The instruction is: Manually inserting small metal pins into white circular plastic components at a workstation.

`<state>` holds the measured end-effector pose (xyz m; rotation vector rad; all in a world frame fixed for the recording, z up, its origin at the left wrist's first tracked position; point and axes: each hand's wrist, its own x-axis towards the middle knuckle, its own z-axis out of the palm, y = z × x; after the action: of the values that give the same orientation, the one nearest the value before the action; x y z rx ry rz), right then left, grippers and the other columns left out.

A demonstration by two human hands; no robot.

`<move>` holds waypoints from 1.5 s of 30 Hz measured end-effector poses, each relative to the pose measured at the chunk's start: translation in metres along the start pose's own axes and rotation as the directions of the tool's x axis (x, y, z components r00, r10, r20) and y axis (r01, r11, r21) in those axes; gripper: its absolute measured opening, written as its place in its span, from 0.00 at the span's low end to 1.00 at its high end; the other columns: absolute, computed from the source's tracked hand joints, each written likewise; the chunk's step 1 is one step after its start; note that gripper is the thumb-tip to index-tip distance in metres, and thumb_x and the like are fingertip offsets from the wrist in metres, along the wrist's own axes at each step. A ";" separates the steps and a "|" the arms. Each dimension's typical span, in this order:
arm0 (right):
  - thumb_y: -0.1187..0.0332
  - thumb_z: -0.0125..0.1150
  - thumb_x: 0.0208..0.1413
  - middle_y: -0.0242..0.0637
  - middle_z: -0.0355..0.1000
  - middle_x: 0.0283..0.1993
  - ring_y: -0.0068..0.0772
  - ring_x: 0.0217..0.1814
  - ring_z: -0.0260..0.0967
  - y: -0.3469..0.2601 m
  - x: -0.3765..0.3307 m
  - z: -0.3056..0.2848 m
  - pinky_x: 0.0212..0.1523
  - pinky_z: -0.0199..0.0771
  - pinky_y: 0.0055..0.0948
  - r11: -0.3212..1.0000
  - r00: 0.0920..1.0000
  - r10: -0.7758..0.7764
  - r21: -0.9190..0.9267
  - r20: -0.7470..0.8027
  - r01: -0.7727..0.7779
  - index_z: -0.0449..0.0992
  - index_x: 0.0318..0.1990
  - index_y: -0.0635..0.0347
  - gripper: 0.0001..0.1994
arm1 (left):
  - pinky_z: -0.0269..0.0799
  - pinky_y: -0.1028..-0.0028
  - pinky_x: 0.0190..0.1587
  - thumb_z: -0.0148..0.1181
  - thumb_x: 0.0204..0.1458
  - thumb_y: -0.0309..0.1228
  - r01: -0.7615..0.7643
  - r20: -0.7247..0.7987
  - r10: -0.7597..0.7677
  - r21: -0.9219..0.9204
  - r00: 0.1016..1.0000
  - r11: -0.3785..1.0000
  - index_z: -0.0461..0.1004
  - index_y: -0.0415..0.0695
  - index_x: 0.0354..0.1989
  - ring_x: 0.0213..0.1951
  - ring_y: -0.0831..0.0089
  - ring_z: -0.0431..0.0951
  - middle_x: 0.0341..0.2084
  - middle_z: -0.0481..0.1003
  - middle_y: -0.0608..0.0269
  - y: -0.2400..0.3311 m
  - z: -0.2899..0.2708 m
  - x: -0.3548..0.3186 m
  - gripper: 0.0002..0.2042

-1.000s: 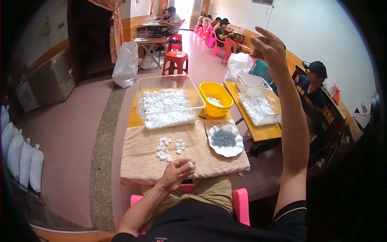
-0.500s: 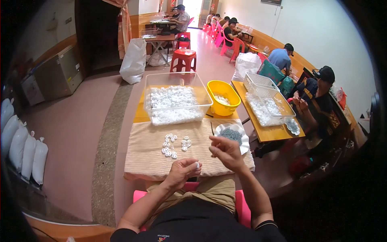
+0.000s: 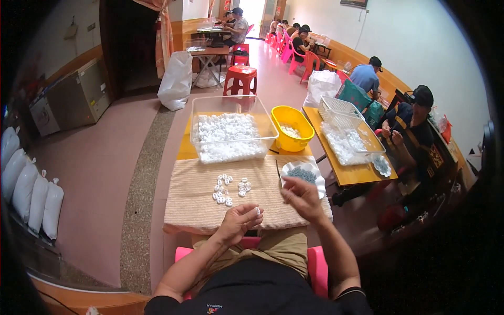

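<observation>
My left hand (image 3: 239,223) pinches a small white plastic piece (image 3: 258,211) between thumb and forefinger, just above the near edge of the cloth-covered table (image 3: 184,210). My right hand (image 3: 304,199) hovers at the near side of a scalloped white dish (image 3: 320,190) full of tiny grey-blue parts (image 3: 302,175). Its fingers are curled in toward the thumb; whatever they hold is too small to see. Farther left on the cloth lie several white oval pieces (image 3: 219,198) with dark marks, in a loose ring, and a smaller cluster (image 3: 242,188) to their right.
Behind the cloth stand a clear bin (image 3: 197,142) heaped with white pieces and a yellow tub (image 3: 296,143). A thin dark stick (image 3: 277,168) lies beside the dish. At right, a co-worker (image 3: 415,126) sits by a table (image 3: 357,176) with clear baskets. White sacks (image 3: 31,197) line the left.
My right hand has shifted slightly right and stays close to the dish. My left hand keeps hold of the white piece. The whole view has moved a little.
</observation>
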<state>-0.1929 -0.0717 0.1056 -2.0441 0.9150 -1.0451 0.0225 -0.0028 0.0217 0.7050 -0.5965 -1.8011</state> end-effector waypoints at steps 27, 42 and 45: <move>0.70 0.62 0.47 0.50 0.76 0.39 0.43 0.41 0.75 -0.148 0.257 -0.161 0.44 0.73 0.38 0.461 0.934 -0.334 -0.886 -0.122 0.050 0.69 0.56 0.66 0.26 | 0.78 0.74 0.46 0.59 0.55 0.24 0.008 0.023 -0.007 -0.020 1.000 1.000 0.68 0.37 0.50 0.40 0.73 0.77 0.43 0.75 0.55 -0.002 0.000 0.002 0.15; 0.70 0.62 0.47 0.54 0.76 0.41 0.44 0.40 0.76 -0.151 0.260 -0.164 0.45 0.74 0.37 0.381 0.951 -0.292 -0.924 -0.097 0.023 0.69 0.57 0.66 0.27 | 0.79 0.74 0.43 0.58 0.56 0.25 0.000 0.026 -0.001 0.033 1.000 0.999 0.70 0.36 0.48 0.36 0.75 0.78 0.39 0.76 0.56 -0.003 -0.001 0.000 0.12; 0.70 0.59 0.46 0.51 0.75 0.44 0.45 0.45 0.75 -0.149 0.266 -0.161 0.48 0.73 0.39 0.348 0.956 -0.281 -0.937 -0.084 0.020 0.71 0.54 0.59 0.24 | 0.78 0.74 0.42 0.58 0.55 0.25 -0.002 0.023 0.001 0.048 1.000 0.999 0.70 0.36 0.47 0.36 0.75 0.78 0.39 0.77 0.55 -0.004 -0.002 0.000 0.13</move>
<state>-0.1722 -0.2447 0.4030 -3.0378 1.7897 -0.9364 0.0216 -0.0014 0.0182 0.7171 -0.6566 -1.8011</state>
